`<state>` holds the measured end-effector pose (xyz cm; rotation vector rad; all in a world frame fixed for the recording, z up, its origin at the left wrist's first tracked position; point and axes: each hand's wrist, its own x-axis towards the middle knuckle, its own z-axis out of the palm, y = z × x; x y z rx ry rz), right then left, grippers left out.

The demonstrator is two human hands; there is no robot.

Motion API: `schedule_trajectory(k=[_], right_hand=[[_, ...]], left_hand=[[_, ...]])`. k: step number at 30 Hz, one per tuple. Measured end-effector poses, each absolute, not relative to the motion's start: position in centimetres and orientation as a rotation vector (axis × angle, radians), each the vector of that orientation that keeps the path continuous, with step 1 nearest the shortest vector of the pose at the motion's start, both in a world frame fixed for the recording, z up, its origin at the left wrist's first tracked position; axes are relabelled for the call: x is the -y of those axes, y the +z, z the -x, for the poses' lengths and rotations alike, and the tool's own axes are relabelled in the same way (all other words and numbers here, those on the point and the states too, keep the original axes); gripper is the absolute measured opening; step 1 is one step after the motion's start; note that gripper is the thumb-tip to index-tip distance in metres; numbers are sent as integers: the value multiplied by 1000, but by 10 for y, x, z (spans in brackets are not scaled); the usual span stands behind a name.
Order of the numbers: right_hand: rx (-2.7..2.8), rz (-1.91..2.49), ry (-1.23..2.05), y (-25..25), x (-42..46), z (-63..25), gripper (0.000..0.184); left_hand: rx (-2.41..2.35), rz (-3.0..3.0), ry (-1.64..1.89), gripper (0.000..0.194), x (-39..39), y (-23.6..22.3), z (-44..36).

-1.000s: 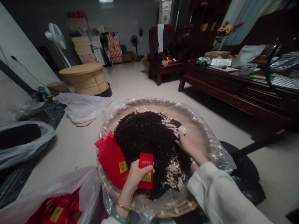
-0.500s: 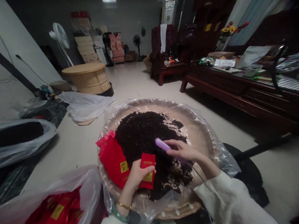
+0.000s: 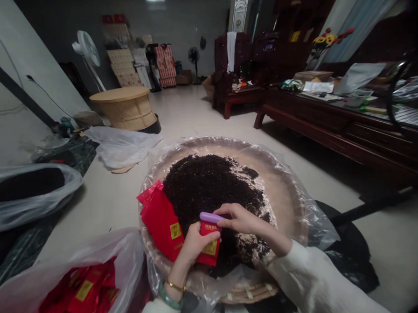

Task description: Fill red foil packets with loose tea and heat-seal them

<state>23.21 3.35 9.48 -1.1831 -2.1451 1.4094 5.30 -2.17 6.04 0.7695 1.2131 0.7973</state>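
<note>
My left hand point(image 3: 194, 243) is closed on a small red packet point(image 3: 209, 246) with a gold label, held upright over the near side of a heap of dark loose tea point(image 3: 210, 186). My right hand point(image 3: 241, 220) grips a purple scoop point(image 3: 211, 217), whose end sits at the top edge of the packet. The tea lies on a round woven tray point(image 3: 283, 180) lined with clear plastic. A stack of red packets point(image 3: 159, 220) leans on the tray's left side, just left of my left hand.
A clear plastic bag holding several red packets point(image 3: 72, 299) lies at the lower left. Another bag with dark contents point(image 3: 25, 189) sits at far left. A round wooden tub point(image 3: 125, 107), fans and dark wooden furniture point(image 3: 333, 122) stand further back on the pale floor.
My right hand lifted the purple scoop out of the tea heap and swung it left and nearer, up to the mouth of the red packet. My left hand stayed nearly still with the packet.
</note>
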Motion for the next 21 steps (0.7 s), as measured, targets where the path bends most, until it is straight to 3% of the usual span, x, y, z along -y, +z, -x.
schedule_trajectory(k=[4,21], right_hand=[[2185,1198,1378,91,-34,-232,34],[2169,1248,1417,95,-30,-225,34]], left_hand=[[-1123,-628,1009,83,17,67,-51],[-1171,-623,1069,71,12,64,-51]])
